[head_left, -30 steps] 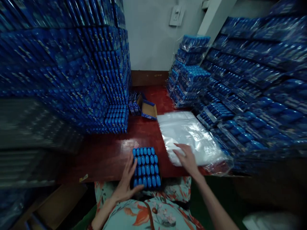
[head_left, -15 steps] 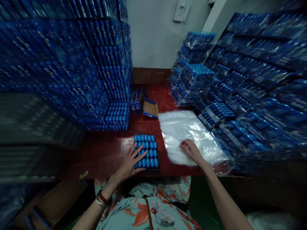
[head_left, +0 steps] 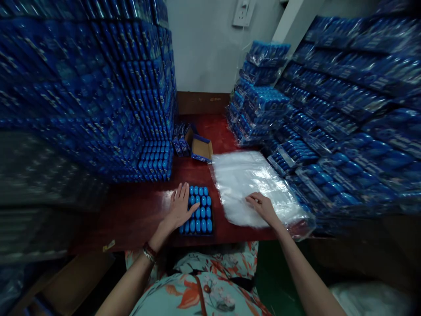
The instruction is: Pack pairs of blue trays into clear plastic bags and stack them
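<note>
A small box packed with rows of blue oval-topped pieces (head_left: 203, 213) sits near the table's front edge; I cannot tell what the pieces are. My left hand (head_left: 180, 208) lies flat along the left side of this box, fingers stretched forward and thumb across the blue tops. To the right lies a pile of clear plastic bags (head_left: 233, 175). Over its middle is my right hand (head_left: 261, 206), with thumb and fingertips pinched together on the top bag. The fingertips are small, and how much film they grip is hard to see.
Tall stacks of packed blue boxes (head_left: 144, 87) rise on the left. Film-wrapped blue packs (head_left: 263, 96) stand at the back right, with more piled (head_left: 348, 131) along the right. An open cardboard box (head_left: 201, 148) lies behind the bags on the red table (head_left: 141, 206).
My left hand has slid from over the blue tops to the box's left side, its fingers now closer together and pointing forward. My right hand stays pinched on the bags. The view has shifted slightly.
</note>
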Available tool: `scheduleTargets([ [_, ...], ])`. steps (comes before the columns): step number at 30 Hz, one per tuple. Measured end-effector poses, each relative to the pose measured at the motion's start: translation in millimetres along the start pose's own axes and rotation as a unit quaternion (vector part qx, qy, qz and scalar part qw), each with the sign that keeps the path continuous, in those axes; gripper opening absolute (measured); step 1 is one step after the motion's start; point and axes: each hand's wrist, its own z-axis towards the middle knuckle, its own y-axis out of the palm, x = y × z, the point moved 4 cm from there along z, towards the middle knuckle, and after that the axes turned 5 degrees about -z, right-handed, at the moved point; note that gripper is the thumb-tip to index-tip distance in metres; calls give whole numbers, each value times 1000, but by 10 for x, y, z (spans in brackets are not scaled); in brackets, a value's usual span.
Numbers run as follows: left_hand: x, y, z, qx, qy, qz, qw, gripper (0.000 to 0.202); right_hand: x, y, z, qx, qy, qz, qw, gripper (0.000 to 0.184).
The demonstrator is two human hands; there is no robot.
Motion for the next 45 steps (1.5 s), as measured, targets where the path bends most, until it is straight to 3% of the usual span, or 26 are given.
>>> scheduleTargets([
  [4, -46, -40, -46, -5, 1, -5, 1000, 75, -306, -253, 285, 10, 10, 4, 1000, 36],
  [6, 53, -111, -40, 16, 19, 5, 1000, 77, -562, -330, 461, -7, -10, -1, 1000, 36],
  [11, 822, -430, 176, 155, 162, 78, 971, 95, -1255, -322, 824, -103, -78, -99, 987, 32],
  [14, 1196, -516, 464, 109, 222, 130, 960, 65, -1478, -350, 920, -136, -80, -210, 965, 28],
  [16, 1270, -546, 660, 43, 241, 145, 959, 43, -1520, -438, 901, -133, -54, -248, 958, 31],
  [18, 1232, -611, 823, 7, 234, 122, 964, 29, -1545, -520, 803, -130, -52, -236, 962, 36],
  [22, 1111, -776, 1008, -22, 226, 35, 973, 22, -1684, -467, 550, -117, -136, -238, 955, 47],
  [25, 1076, -883, 1036, -36, 221, 7, 975, 17, -1766, -339, 577, -61, -108, -287, 950, 32],
  [28, 1007, -1018, 1019, -13, 178, 71, 981, 19, -1843, -248, 756, -50, -96, -281, 954, 29],
  [31, 897, -1191, 991, 15, 141, 153, 978, 25, -1961, -216, 924, -64, -152, -266, 950, 20],
  [33, 821, -1303, 984, 17, 132, 198, 971, 25, -2018, -211, 1008, -75, -172, -276, 943, 25],
  [35, 754, -1401, 987, 3, 134, 231, 964, 24, -2030, -224, 1086, -76, -160, -301, 937, 28],
  [42, 619, -1727, 960, -1, 116, 284, 952, 20, -1846, -408, 1342, -120, -84, -345, 927, 13],
  [45, 548, -1792, 962, 15, 106, 294, 950, 17, -1882, -502, 1400, -112, -104, -311, 938, 21],
])
